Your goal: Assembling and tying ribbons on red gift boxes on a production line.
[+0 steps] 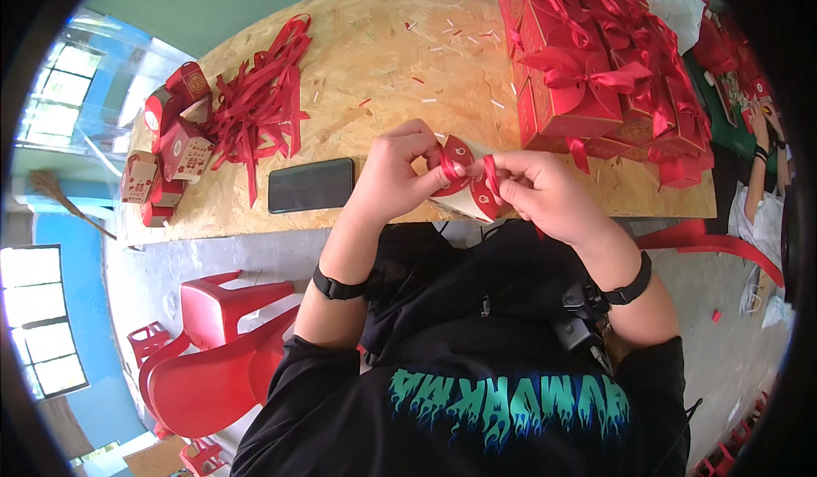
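Observation:
A small red and cream gift box [462,203] sits at the table's near edge, between my hands. My left hand [402,171] pinches a loop of red ribbon [448,164] over the box's left side. On the other side my right hand [543,189] grips another part of the ribbon, its strand wrapped near the fingertips. Both hands are closed, and their fingers cover parts of the box top. Just left of my left hand lies a black phone [311,185].
Loose red ribbons [264,94] lie in a heap at the left, beside several small boxes [185,149]. Red boxes with bows [587,77] are stacked at the right. Paper scraps [430,100] dot the wooden table [357,43]. Another person's hand [757,124] shows far right; red chairs [208,375] stand lower left.

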Demonstrator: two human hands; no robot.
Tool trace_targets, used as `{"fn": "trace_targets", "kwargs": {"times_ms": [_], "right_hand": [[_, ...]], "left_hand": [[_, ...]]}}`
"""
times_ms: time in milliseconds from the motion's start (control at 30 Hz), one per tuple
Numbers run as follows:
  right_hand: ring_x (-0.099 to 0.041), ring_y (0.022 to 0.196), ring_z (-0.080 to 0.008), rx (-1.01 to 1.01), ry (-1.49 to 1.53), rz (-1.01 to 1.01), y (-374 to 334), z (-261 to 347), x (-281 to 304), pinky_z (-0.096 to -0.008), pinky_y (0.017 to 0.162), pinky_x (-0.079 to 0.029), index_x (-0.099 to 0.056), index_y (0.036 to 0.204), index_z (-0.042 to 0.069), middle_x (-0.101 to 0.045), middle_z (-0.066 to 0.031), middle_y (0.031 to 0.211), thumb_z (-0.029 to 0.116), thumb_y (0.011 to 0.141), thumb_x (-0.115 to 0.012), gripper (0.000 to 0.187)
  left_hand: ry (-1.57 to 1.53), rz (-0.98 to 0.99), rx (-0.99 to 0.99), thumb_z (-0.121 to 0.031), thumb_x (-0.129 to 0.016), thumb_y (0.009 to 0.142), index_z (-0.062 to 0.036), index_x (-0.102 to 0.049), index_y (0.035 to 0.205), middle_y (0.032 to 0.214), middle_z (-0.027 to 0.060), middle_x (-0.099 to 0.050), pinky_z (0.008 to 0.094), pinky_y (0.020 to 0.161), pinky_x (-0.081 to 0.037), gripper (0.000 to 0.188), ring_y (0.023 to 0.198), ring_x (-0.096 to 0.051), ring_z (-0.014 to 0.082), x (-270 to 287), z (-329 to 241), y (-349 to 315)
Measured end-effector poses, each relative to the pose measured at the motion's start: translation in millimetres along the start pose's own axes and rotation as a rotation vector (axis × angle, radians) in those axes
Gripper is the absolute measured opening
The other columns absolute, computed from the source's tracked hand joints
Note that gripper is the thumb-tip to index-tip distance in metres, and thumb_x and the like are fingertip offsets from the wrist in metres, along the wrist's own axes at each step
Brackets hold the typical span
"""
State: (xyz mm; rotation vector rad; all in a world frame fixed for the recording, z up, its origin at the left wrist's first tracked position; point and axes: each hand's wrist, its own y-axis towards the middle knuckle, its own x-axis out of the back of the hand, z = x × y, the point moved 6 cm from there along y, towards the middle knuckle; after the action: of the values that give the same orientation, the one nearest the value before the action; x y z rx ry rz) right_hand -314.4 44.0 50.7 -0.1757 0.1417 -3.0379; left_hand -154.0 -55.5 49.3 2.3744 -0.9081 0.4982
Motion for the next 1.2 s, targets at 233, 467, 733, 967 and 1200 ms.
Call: {"fn": "trace_targets", "kwargs": {"times_ms": [233, 467, 733, 967, 1200], "right_hand": [[-0.064, 0.072, -0.0181, 0.396, -0.541, -0.267, 1, 25, -4, -0.0324, 0.063, -0.051, -0.074, 0.107, 0.001, -0.061, -0.0084, 0.083, -0.002, 0.088, -0.067, 0.02], [-0.063, 0.075, -0.0279, 0.455, -0.453, -0.219, 3, 26, -6, -0.0371, 0.066, -0.052, -0.074, 0.101, 0.004, -0.056, -0.0107, 0.095, -0.002, 0.081, -0.073, 0.021], [-0.062, 0.078, -0.0332, 0.47, -0.639, -0.128, -1, 25, -10, -0.0411, 0.066, -0.05, -0.059, 0.091, 0.003, -0.053, -0.0128, 0.095, -0.003, 0.081, -0.069, 0.016], [-0.061, 0.075, -0.0329, 0.458, -0.623, -0.115, -2, 29, -9, -0.0405, 0.065, -0.049, -0.054, 0.085, 0.002, -0.052, -0.0131, 0.092, -0.005, 0.08, -0.068, 0.016], [-0.06, 0.075, -0.0286, 0.368, -0.477, -0.14, 0, 24, -5, -0.037, 0.065, -0.05, -0.054, 0.086, 0.0, -0.052, -0.0118, 0.09, -0.007, 0.079, -0.069, 0.019]], "left_hand": [[0.189, 0.154, -0.042, -0.027, -0.085, 0.076, 0.0008, -0.067, 0.094, 0.085, 0.0118, -0.06, 0.0371, 0.07, -0.051, 0.038, 0.076, -0.061, 0.0298, -10, -28, 9], [0.179, 0.222, 0.018, -0.03, -0.085, 0.076, 0.0, -0.068, 0.094, 0.086, 0.0128, -0.059, 0.0381, 0.069, -0.051, 0.039, 0.078, -0.061, 0.0338, -10, -24, 11], [-0.008, 0.211, -0.097, -0.01, -0.083, 0.073, -0.0004, -0.063, 0.082, 0.086, 0.0097, -0.058, 0.035, 0.066, -0.048, 0.024, 0.072, -0.058, 0.0266, -20, -23, 7], [-0.044, 0.108, -0.21, -0.005, -0.082, 0.072, -0.0029, -0.068, 0.084, 0.089, 0.0081, -0.06, 0.0342, 0.063, -0.049, 0.019, 0.073, -0.059, 0.0235, -20, -32, 3], [-0.046, -0.016, -0.215, 0.001, -0.078, 0.071, -0.0035, -0.073, 0.085, 0.088, 0.0081, -0.061, 0.0342, 0.063, -0.051, 0.016, 0.074, -0.063, 0.0241, -24, -30, -4]]}}
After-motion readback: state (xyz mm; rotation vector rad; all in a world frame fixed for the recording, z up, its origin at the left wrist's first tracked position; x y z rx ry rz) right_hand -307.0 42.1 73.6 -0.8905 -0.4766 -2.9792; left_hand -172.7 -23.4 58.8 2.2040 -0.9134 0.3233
